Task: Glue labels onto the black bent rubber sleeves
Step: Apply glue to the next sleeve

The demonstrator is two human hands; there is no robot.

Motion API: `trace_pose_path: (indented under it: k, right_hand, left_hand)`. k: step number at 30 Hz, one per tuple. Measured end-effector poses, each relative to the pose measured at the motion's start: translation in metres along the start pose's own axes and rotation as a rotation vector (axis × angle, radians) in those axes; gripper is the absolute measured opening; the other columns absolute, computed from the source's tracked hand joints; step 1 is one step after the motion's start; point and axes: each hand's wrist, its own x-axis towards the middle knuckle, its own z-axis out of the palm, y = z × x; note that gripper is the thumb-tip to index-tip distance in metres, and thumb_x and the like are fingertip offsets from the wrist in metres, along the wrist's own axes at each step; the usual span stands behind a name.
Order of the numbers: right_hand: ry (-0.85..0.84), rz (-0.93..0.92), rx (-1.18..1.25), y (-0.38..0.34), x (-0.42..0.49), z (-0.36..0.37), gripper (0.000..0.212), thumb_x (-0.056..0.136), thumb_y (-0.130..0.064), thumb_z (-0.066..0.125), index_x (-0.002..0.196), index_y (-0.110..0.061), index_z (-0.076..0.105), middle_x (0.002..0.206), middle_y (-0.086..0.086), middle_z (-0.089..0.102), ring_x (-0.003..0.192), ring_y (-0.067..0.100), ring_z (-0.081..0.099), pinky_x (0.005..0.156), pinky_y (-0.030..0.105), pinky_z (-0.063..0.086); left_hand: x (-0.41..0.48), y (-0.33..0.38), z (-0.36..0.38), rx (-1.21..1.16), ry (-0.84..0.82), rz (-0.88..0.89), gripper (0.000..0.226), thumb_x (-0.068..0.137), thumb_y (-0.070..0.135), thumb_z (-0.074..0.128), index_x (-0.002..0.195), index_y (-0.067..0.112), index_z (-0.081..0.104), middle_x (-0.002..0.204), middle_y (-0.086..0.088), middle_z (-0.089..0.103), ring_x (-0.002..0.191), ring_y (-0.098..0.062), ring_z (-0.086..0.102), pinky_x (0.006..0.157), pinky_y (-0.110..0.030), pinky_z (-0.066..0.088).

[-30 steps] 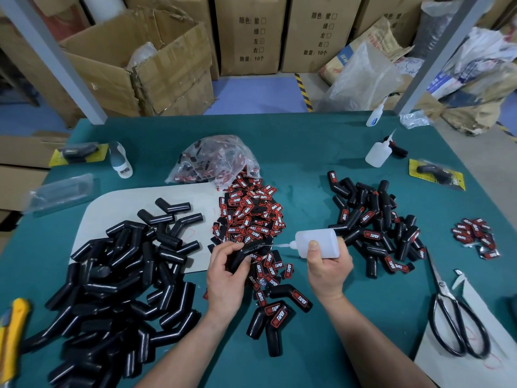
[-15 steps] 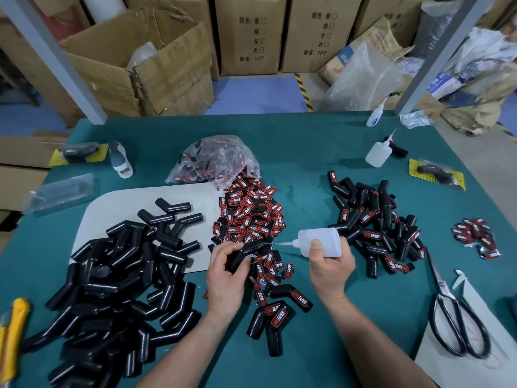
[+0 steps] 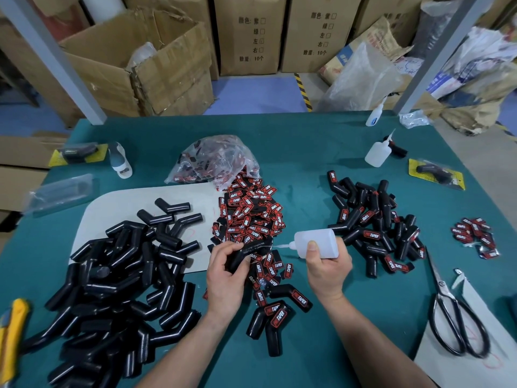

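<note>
**Glue nozzle meets a sleeve over the label heap**

The left hand (image 3: pixel 223 275) grips one black bent sleeve (image 3: pixel 247 251), its fingers (image 3: pixel 219 250) curled over the top and the thumb beneath; the sleeve is lifted just above the near edge of the loose pile of red-and-black labels (image 3: pixel 249 217) at the middle of the green tabletop (image 3: pixel 293 152). The right hand (image 3: pixel 328 271) holds a translucent glue bottle (image 3: pixel 317 242) on its side, thumb on the near face and the other fingers wrapped behind; the nozzle points left to the sleeve's right end, though whether it touches cannot be told.

A large heap of unlabelled sleeves (image 3: pixel 112 289) lies to the left, partly on a white sheet (image 3: pixel 117 205); a heap of labelled sleeves (image 3: pixel 375 228) lies to the right, just behind the bottle; three more labelled sleeves (image 3: pixel 277 312) lie between the forearms. A clear bag of labels (image 3: pixel 215 161) sits behind the loose pile; a second bottle (image 3: pixel 376 154) stands farther right; scissors (image 3: pixel 453 317) lie at the right edge, partly on white paper.
</note>
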Motion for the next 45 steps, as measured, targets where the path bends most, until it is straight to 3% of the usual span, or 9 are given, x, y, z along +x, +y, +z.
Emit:
trace_pose_path:
  k: [18, 30, 37, 41, 45]
  right_hand:
    - [0.018, 0.000, -0.041, -0.0027, 0.0000, -0.0016, 0.046, 0.075, -0.041, 0.061, 0.063, 0.003, 0.050, 0.054, -0.001, 0.042, 0.054, -0.014, 0.048, 0.050, 0.001, 0.030]
    - [0.008, -0.028, -0.035, -0.0009, 0.0002, -0.0017, 0.043, 0.075, -0.039, 0.062, 0.063, 0.000, 0.049, 0.054, -0.005, 0.040, 0.054, -0.013, 0.048, 0.049, 0.001, 0.029]
    - [0.019, -0.006, -0.042, -0.0019, 0.0005, -0.0008, 0.046, 0.074, -0.041, 0.062, 0.062, 0.001, 0.048, 0.055, -0.018, 0.039, 0.054, -0.016, 0.046, 0.052, 0.000, 0.031]
    - [0.001, -0.023, -0.024, -0.0042, 0.0008, -0.0009, 0.032, 0.074, -0.039, 0.062, 0.067, -0.014, 0.045, 0.056, -0.021, 0.040, 0.053, -0.014, 0.047, 0.051, 0.000, 0.030]
    - [0.004, -0.019, -0.008, -0.0034, 0.0011, -0.0013, 0.030, 0.074, -0.039, 0.062, 0.069, -0.016, 0.044, 0.056, -0.021, 0.040, 0.053, -0.014, 0.048, 0.051, 0.001, 0.031]
  left_hand:
    - [-0.0009, -0.0006, -0.0016, 0.024, -0.002, -0.022, 0.045, 0.088, -0.001, 0.076, 0.109, 0.038, 0.069, 0.115, 0.025, 0.061, 0.117, 0.000, 0.059, 0.104, -0.011, 0.041]
    - [-0.0017, 0.0023, -0.0019, 0.000, 0.011, -0.055, 0.040, 0.090, 0.003, 0.075, 0.109, 0.038, 0.069, 0.115, 0.022, 0.061, 0.117, -0.001, 0.059, 0.103, -0.011, 0.041]
    - [-0.0012, 0.0011, -0.0010, 0.004, 0.023, -0.036, 0.043, 0.087, -0.002, 0.076, 0.108, 0.036, 0.069, 0.114, 0.022, 0.062, 0.115, -0.001, 0.060, 0.100, -0.008, 0.040]
    - [-0.0015, 0.0011, -0.0017, 0.019, 0.014, -0.041, 0.043, 0.088, 0.000, 0.076, 0.108, 0.037, 0.069, 0.115, 0.023, 0.062, 0.116, 0.000, 0.059, 0.100, -0.007, 0.039]
    - [-0.0013, 0.0031, -0.0020, 0.022, 0.015, -0.051, 0.040, 0.089, 0.002, 0.076, 0.109, 0.036, 0.069, 0.115, 0.022, 0.062, 0.116, 0.000, 0.059, 0.102, -0.009, 0.041]
